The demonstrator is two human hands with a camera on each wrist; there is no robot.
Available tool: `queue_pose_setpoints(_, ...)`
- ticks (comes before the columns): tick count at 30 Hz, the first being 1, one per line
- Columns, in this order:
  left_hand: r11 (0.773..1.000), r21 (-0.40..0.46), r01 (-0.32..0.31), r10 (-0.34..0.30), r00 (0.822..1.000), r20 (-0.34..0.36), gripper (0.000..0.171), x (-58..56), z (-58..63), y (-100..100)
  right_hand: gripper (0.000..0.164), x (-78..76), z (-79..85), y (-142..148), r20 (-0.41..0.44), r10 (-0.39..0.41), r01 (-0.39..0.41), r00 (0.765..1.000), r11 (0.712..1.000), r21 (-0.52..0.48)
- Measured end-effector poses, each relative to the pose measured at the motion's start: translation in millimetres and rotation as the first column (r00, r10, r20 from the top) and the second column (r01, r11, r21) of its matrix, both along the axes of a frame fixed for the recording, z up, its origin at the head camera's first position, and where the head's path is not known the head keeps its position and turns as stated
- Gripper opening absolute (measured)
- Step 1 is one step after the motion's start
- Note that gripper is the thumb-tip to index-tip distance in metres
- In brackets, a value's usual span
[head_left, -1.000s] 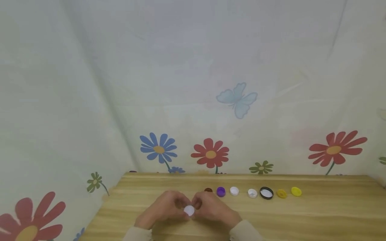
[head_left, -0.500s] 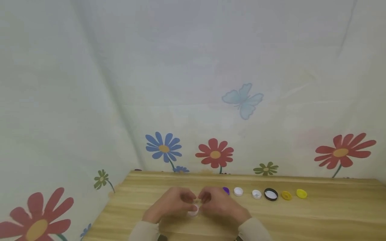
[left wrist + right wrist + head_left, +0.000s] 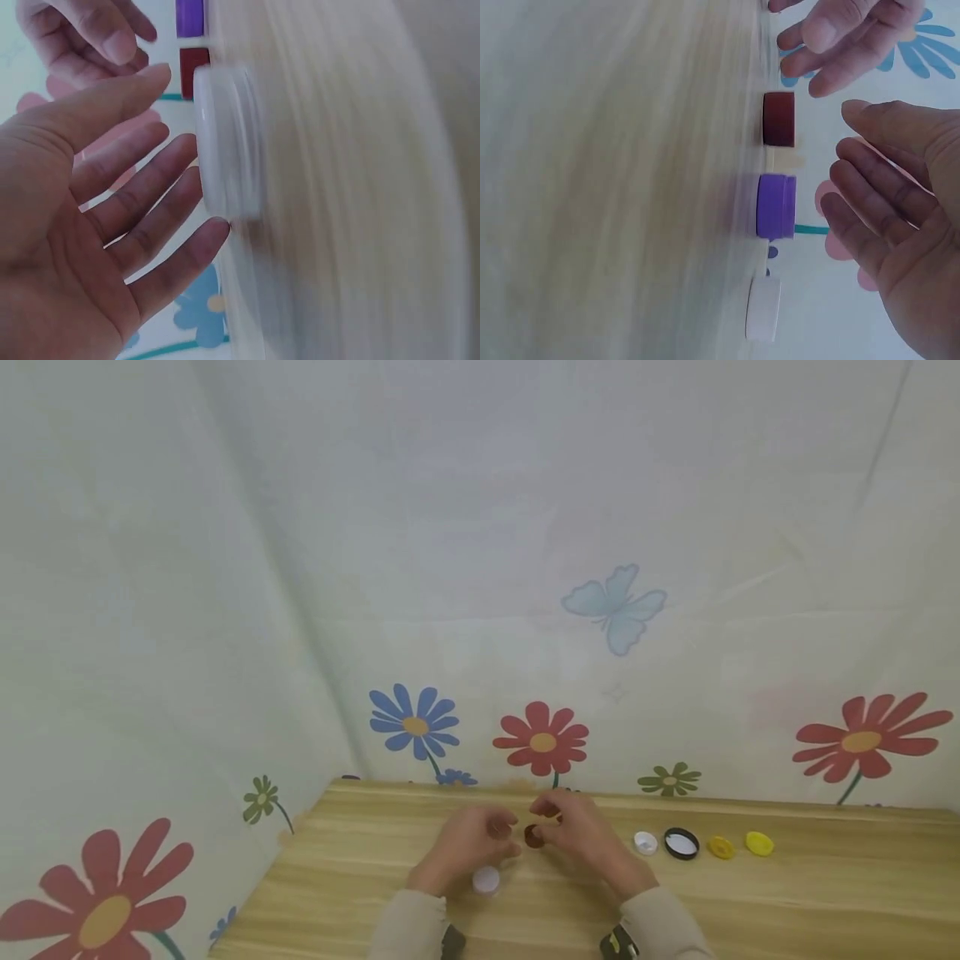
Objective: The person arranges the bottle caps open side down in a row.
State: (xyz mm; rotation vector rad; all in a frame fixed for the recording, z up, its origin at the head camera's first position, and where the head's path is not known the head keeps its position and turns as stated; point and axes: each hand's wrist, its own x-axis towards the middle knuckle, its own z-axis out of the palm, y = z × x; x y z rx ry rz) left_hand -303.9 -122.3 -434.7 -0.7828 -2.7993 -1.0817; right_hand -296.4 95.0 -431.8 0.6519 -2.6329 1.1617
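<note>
My left hand point(image 3: 467, 843) is open, its fingers spread and holding nothing. Just in front of its wrist, a white round cap point(image 3: 486, 881) lies on the table; the left wrist view shows this pale cap point(image 3: 225, 142) past the fingertips. A dark red-brown cap point(image 3: 533, 836) sits between the two hands. Over it reaches my right hand point(image 3: 588, 839), thumb overlapping the cap's edge in the head view. In the right wrist view, fingers are apart and the red-brown cap point(image 3: 779, 118) stands beyond the fingertips, with a purple cap point(image 3: 776, 206) beside it.
Along the table point(image 3: 360, 868), right of the hand, lie another white cap point(image 3: 645, 842), a black ring-like lid point(image 3: 682, 843), an orange cap point(image 3: 722, 847) and a yellow cap point(image 3: 759, 843). One more white cap point(image 3: 763, 309) follows the purple one. A flowered curtain point(image 3: 465, 568) hangs behind.
Both hands have let go of the white round cap, which stays on the table. They have moved forward and right, to the red-brown cap, and spread apart. The head view has shifted slightly.
</note>
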Motion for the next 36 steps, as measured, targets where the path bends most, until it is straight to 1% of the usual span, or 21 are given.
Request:
queue_pose_setpoints(4, 1.000, 0.021, 0.010, -0.010, 1.000, 0.005, 0.033, -4.2, 3.9, 13, 0.022, -4.4, 2.1, 5, -0.030, -0.007, 0.008, 1.000, 0.999, 0.035)
queue_pose_setpoints(11, 1.000, 0.016, -0.015, 0.015, 1.000, 0.017, 0.029, -10.1, 5.0, 25, 0.028, -11.9, 6.9, 15, -0.026, 0.042, -0.040, 0.999, 0.995, 0.091)
queue_pose_setpoints(14, 1.000, 0.014, -0.021, 0.021, 1.000, 0.012, 0.027, -11.3, 4.4, 25, 0.031, -14.6, 4.7, 19, -0.031, 0.070, -0.067, 0.997, 0.994, 0.090)
queue_pose_setpoints(20, 1.000, 0.005, -0.027, 0.027, 0.999, 0.019, 0.025, -7.8, -1.3, 20, 0.038, -15.9, -7.3, 19, -0.005, 0.151, -0.150, 0.989, 0.986, 0.066)
queue_pose_setpoints(22, 1.000, 0.009, -0.022, 0.022, 1.000, 0.016, 0.025, -7.3, -4.0, 19, 0.038, -16.4, -10.4, 19, 0.000, 0.153, -0.152, 0.988, 0.986, 0.074)
queue_pose_setpoints(27, 1.000, 0.022, -0.005, 0.005, 1.000, 0.013, 0.024, -6.3, -8.3, 20, 0.037, -14.7, -15.2, 17, 0.030, 0.123, -0.125, 0.992, 0.988, 0.088)
queue_pose_setpoints(32, 0.999, 0.039, 0.008, -0.010, 0.999, 0.031, 0.025, -4.4, -6.7, 20, 0.032, -14.3, -14.9, 15, 0.042, 0.140, -0.143, 0.989, 0.987, 0.069)
queue_pose_setpoints(36, 0.999, 0.043, 0.026, -0.027, 0.999, 0.034, 0.025, -4.4, -4.8, 20, 0.028, -14.5, -14.8, 15, 0.016, 0.158, -0.159, 0.987, 0.985, 0.069)
